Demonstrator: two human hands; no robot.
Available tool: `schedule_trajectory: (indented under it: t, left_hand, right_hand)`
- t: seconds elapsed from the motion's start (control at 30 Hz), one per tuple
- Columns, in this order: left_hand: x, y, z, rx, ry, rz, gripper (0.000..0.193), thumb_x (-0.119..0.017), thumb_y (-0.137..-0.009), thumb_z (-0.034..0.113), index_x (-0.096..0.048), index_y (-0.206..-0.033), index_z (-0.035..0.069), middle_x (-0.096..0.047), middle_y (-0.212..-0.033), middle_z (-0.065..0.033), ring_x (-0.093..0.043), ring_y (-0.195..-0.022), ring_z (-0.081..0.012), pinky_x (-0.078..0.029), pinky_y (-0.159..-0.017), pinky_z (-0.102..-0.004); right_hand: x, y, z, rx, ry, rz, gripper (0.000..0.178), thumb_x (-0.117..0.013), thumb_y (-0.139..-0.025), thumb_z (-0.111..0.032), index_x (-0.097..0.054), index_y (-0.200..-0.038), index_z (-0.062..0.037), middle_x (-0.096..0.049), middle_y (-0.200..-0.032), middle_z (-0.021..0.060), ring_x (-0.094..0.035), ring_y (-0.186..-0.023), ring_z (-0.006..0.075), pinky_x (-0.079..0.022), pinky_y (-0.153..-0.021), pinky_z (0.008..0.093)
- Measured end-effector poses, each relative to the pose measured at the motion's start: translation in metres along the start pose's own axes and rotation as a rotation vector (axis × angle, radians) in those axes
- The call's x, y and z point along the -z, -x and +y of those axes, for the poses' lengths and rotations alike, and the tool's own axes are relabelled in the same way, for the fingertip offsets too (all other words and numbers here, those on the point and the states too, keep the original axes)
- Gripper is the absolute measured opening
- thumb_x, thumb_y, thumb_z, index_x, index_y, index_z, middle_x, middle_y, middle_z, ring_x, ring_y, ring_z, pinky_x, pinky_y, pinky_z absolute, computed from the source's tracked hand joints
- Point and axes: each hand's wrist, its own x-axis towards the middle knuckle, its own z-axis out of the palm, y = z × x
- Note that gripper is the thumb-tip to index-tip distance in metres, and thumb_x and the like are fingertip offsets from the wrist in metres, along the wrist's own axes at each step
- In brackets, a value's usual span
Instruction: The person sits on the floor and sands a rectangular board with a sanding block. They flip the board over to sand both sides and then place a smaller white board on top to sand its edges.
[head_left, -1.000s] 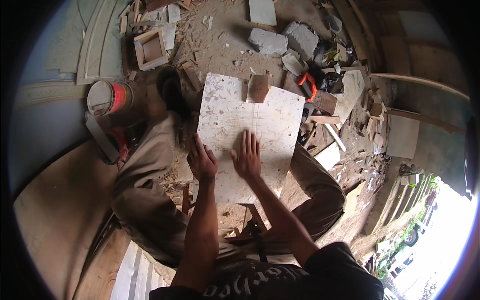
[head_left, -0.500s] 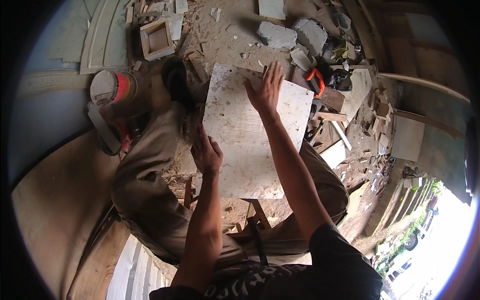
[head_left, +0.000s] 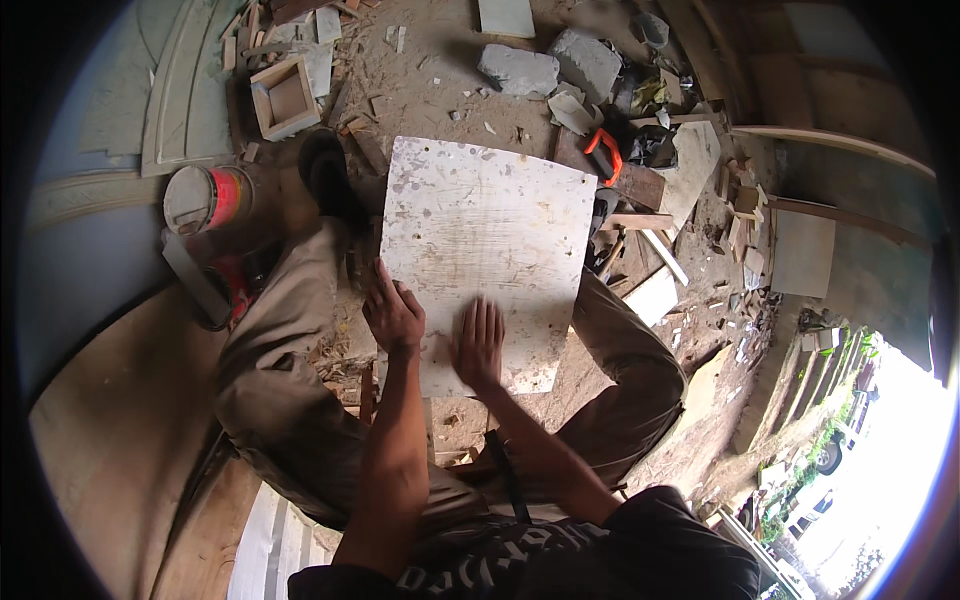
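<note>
A white, scuffed rectangular board (head_left: pixel 500 250) with small dark spots and a brownish worn patch lies between my bent knees. My left hand (head_left: pixel 395 318) grips its left edge, thumb over the top surface and fingers along the side. Flat on the lower middle of the board rests my right hand (head_left: pixel 478 345), fingers stretched out and a little blurred by motion. What supports the board underneath is mostly hidden.
Beyond the board lie grey concrete chunks (head_left: pixel 520 70), an orange-handled tool (head_left: pixel 605 158) and wood scraps. A small wooden box (head_left: pixel 285 97) sits at the far left, near a red-and-white bucket (head_left: pixel 205 198). Plywood panels lean along both sides.
My right hand has slid from the board's far edge back toward me, to its near part. My left hand stays at the left edge. The whole view has shifted slightly.
</note>
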Motion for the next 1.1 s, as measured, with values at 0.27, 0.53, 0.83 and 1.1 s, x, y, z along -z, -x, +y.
schedule_trajectory:
  t: [0.27, 0.53, 0.83, 1.1]
  left_hand:
    - [0.000, -0.002, -0.004, -0.021, 0.028, 0.024, 0.058, -0.043, -0.100, 0.022, -0.031, -0.155, 0.006, -0.047, -0.148, -0.0227, -0.051, -0.131, -0.0391, -0.044, -0.101, -0.0505]
    - [-0.002, 0.002, -0.006, 0.023, 0.000, -0.045, 0.059, -0.043, -0.101, 0.024, -0.032, -0.156, 0.007, -0.044, -0.153, -0.0190, -0.050, -0.134, -0.0361, -0.043, -0.101, -0.0502]
    - [0.000, -0.006, 0.004, 0.000, -0.004, -0.034, 0.061, -0.044, -0.099, 0.023, -0.032, -0.155, 0.005, -0.046, -0.149, -0.0238, -0.049, -0.133, -0.0383, -0.043, -0.100, -0.0513]
    - [-0.008, 0.003, -0.007, -0.026, -0.038, 0.022, 0.059, -0.043, -0.100, 0.023, -0.032, -0.155, 0.004, -0.044, -0.151, -0.0221, -0.050, -0.130, -0.0406, -0.043, -0.100, -0.0507]
  right_hand:
    - [0.008, -0.123, 0.033, 0.019, 0.013, 0.185, 0.075, -0.048, -0.102, -0.044, -0.031, -0.152, 0.0096, -0.029, -0.158, 0.0314, -0.027, -0.147, 0.0491, -0.019, -0.122, 0.0555]
    - [0.012, -0.129, 0.037, -0.034, 0.021, 0.276, 0.074, -0.050, -0.100, -0.043, -0.035, -0.149, 0.0096, -0.033, -0.157, 0.0301, -0.026, -0.147, 0.0484, -0.019, -0.122, 0.0570]
    - [0.024, -0.171, 0.094, -0.096, 0.103, 0.422, 0.066, -0.049, -0.102, -0.040, -0.042, -0.146, 0.0094, -0.042, -0.152, 0.0283, -0.033, -0.144, 0.0458, -0.022, -0.121, 0.0549]
    - [0.005, -0.043, 0.074, -0.162, 0.045, 0.153, 0.072, -0.055, -0.098, -0.035, -0.034, -0.151, 0.0080, -0.032, -0.157, 0.0312, -0.029, -0.145, 0.0506, -0.020, -0.120, 0.0608]
